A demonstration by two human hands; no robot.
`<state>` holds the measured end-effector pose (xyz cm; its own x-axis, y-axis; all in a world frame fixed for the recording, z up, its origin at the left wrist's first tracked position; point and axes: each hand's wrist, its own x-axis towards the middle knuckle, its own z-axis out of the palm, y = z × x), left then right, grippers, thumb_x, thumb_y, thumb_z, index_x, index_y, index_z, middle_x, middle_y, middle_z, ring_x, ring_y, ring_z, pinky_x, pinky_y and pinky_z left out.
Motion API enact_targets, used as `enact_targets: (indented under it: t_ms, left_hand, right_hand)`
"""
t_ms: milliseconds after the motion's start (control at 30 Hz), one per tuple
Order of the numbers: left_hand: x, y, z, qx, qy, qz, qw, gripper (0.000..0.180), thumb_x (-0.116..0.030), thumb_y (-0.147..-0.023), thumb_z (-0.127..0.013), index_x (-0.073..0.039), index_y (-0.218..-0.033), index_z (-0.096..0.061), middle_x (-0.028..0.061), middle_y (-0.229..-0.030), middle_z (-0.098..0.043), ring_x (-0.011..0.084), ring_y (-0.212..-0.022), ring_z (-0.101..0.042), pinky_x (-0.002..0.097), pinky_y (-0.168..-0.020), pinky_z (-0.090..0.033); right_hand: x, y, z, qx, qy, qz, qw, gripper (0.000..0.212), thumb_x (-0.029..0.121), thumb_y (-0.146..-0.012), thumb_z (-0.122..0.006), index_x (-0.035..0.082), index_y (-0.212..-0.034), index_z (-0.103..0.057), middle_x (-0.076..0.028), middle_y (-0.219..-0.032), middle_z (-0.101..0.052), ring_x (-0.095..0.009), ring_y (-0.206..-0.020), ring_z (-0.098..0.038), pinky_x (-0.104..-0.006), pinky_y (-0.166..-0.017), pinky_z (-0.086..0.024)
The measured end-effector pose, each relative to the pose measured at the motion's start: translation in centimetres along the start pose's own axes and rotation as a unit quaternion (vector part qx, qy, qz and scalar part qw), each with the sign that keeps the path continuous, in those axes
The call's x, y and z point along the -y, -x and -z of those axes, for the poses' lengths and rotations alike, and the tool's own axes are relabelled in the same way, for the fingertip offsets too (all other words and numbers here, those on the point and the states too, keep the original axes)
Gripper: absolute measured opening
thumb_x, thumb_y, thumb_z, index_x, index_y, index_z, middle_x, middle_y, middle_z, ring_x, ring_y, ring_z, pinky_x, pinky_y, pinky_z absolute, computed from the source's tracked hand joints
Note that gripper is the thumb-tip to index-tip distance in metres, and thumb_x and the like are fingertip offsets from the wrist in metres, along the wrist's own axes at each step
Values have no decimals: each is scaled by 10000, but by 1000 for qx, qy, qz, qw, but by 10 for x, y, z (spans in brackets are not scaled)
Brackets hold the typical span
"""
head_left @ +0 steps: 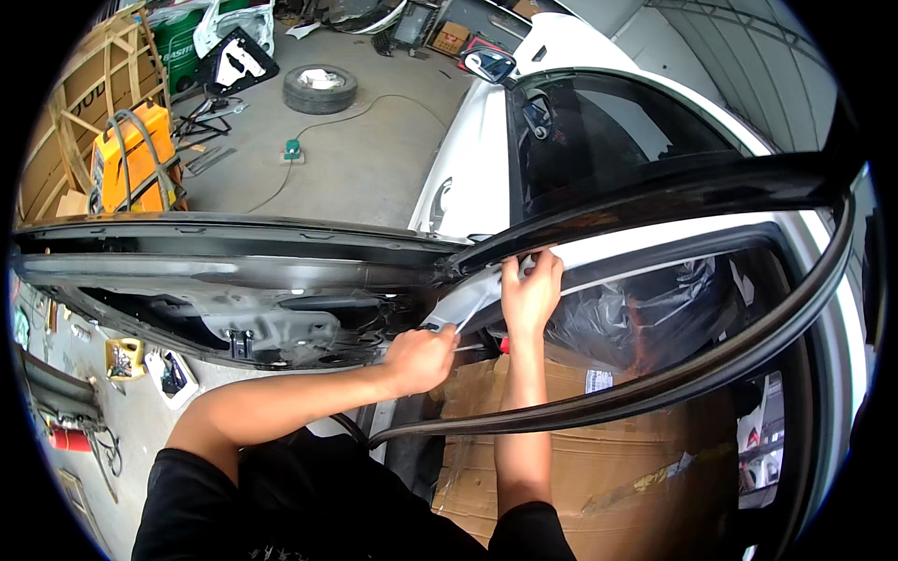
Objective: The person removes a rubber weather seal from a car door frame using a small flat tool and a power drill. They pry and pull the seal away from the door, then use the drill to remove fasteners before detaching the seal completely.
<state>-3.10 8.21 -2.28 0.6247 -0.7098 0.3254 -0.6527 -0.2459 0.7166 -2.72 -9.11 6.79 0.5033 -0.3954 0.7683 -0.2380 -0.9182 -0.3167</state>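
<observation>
The left hand (421, 360) has its fingers curled together on a pale thin piece (465, 321); what this piece is, I cannot tell. The right hand (530, 285) is a little farther, with thumb and fingers near each other at the lower edge of the upper bar of a black frame (645, 385). Whether these fingers clamp something, I cannot tell. The lower bar of this frame crosses over the right forearm. The pale piece is between the two hands, against the white car body (608, 259), near the inner end of the open dark door (271, 323). Inside the car lies a brown cardboard sheet (533, 477), and beyond its far edge is a clear plastic cover (608, 323). Past the door's lower edge, a white tray (190, 385) stands on the floor (374, 154), beside a yellow container (137, 346). Farther on the floor are a yellow machine (140, 154) and a tyre (309, 98).
</observation>
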Motion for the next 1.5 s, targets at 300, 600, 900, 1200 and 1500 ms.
enact_targets:
  t_ms: [300,600,900,1200,1500]
  left_hand:
    - [-11,-6,6,-27,61,1,998,159,-173,-955,-531,-21,-989,-565,212,-762,-660,417,-740,-648,517,-631,-510]
    - [3,-26,-5,-75,86,-38,993,165,-187,-955,-554,-31,-915,-518,220,-738,-637,428,-737,-634,512,-607,-492]
    - [11,-41,-48,-151,99,-56,982,228,-208,-974,-552,-37,-854,-461,206,-577,-536,452,-600,-576,518,-503,-419]
    - [28,-68,-64,-178,98,-92,975,244,-254,-969,-560,-38,-853,-557,203,-566,-559,431,-566,-597,521,-489,-453]
    - [-3,-72,-52,-75,196,-5,978,334,-304,-998,-510,-30,-834,-609,213,-627,-600,429,-629,-623,510,-557,-484]
  right_hand:
    - [-13,2,11,29,13,54,998,131,103,-833,-622,-24,-866,-618,-207,-813,-665,-406,-715,-650,-465,-644,-514]
    - [-14,5,13,25,5,65,998,139,109,-850,-629,-19,-806,-594,-204,-754,-640,-410,-671,-632,-468,-602,-501]
    - [-14,5,19,27,15,94,995,111,85,-833,-634,-10,-804,-585,-197,-752,-634,-410,-640,-632,-465,-557,-518]
    - [-11,4,20,32,2,87,996,96,56,-819,-637,-16,-796,-578,-198,-735,-629,-410,-652,-633,-458,-571,-509]
    - [-34,22,17,55,-75,42,995,153,110,-878,-659,-20,-922,-592,-183,-742,-616,-327,-607,-627,-402,-569,-501]
